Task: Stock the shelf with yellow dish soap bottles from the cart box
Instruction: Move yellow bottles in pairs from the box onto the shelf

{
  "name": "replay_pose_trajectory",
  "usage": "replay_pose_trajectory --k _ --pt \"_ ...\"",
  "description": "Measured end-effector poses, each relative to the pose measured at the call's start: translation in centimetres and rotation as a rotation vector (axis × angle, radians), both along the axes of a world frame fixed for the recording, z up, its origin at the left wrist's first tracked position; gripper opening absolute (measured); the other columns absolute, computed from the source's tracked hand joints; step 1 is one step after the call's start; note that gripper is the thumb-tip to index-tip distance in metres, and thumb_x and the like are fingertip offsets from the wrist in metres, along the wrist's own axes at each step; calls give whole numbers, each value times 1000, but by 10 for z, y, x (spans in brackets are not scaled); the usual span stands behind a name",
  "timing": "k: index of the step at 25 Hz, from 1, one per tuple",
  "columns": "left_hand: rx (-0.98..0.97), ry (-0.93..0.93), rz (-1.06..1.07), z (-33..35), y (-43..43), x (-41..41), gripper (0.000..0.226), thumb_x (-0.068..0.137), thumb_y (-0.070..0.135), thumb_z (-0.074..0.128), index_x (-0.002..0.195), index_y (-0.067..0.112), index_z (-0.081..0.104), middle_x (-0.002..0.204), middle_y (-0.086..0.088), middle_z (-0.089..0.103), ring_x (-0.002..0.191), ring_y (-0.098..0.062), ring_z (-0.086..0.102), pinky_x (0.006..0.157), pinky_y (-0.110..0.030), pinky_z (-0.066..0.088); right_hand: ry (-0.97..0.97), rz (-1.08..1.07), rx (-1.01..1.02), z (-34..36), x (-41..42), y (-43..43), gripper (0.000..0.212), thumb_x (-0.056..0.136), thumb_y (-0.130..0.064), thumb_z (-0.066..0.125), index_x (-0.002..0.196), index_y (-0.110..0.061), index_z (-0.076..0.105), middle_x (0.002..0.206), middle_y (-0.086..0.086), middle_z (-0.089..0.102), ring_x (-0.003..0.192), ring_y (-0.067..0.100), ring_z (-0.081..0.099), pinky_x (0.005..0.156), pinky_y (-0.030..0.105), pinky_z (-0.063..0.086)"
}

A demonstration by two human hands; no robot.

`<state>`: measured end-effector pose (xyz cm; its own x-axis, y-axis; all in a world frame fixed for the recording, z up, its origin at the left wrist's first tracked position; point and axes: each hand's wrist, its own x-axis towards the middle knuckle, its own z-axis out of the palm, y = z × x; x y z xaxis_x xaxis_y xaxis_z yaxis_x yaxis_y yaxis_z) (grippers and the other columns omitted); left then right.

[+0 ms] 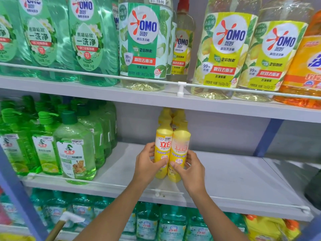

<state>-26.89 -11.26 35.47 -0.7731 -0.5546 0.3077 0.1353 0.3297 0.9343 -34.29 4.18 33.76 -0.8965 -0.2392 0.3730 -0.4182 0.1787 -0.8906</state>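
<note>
Two yellow dish soap bottles stand side by side on the middle shelf (pixel 225 173), with two more yellow bottles (pixel 171 115) behind them. My left hand (pixel 147 164) wraps the left front bottle (pixel 163 145) from its left side. My right hand (pixel 189 168) grips the right front bottle (pixel 180 146) from its right side. Both front bottles are upright and touching each other. The cart box is out of view.
Green pump bottles (pixel 73 145) fill the left part of the middle shelf. A white guard rail (pixel 243 200) runs along the shelf's front edge. Large OMO bottles (pixel 224 49) sit on the shelf above, teal bottles (pixel 172 225) below. Bare shelf lies right of the yellow bottles.
</note>
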Motion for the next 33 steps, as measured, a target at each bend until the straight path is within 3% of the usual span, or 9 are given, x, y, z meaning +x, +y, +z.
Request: replay_pose_trajectory --k 5,7,9,14,18,21,30,33 --pt "-36 -35 3 -6 -6 -8 55 77 25 87 124 30 58 110 15 67 97 6 63 73 -11 53 12 -44 60 -9 -8 -5 58 74 -20 90 123 -24 61 111 -9 71 96 -3 66 77 0 47" --pt "-42 -41 -2 -6 -11 -13 56 79 25 85 128 28 58 113 13 67 98 4 62 82 -19 56 5 -47 73 -9 -15 -10 56 74 -22 90 122 -25 61 111 -8 72 96 -3 67 77 1 48" --pt "-40 -32 8 -8 -14 -17 58 79 27 85 130 26 57 114 12 67 100 -1 63 87 -26 56 18 -70 83 -11 -18 -14 57 74 -26 90 123 -26 62 112 -8 72 97 2 68 81 7 50" --pt "7 3 47 -13 -18 -27 53 73 23 90 118 26 61 106 16 69 97 -2 66 82 -25 57 32 -111 70 -16 -27 -21 58 71 -30 92 122 -26 66 109 -8 73 95 6 70 87 30 60" --pt "31 21 29 -14 -20 -34 50 74 19 89 115 29 63 103 18 70 93 0 68 73 -15 55 3 -105 40 -14 -35 -25 54 70 -25 92 119 -29 68 104 -10 76 93 4 72 88 34 61" --pt "47 31 18 -16 -22 -36 47 75 17 88 114 29 65 100 19 71 87 5 68 64 -10 53 0 -118 50 -15 -38 -28 54 71 -26 92 119 -29 67 105 -11 75 94 4 72 88 35 61" --pt "23 61 18 -23 -28 -41 49 76 21 88 119 29 65 103 20 71 91 6 67 76 -16 57 20 -176 67 -18 -41 -33 62 70 -37 91 125 -24 65 109 -9 74 96 4 70 88 30 60" --pt "-1 54 24 -23 -27 -41 50 77 23 87 121 28 65 103 19 70 90 10 66 73 -9 54 26 -182 68 -17 -39 -33 61 71 -37 91 125 -24 65 109 -9 74 95 4 70 88 28 59"
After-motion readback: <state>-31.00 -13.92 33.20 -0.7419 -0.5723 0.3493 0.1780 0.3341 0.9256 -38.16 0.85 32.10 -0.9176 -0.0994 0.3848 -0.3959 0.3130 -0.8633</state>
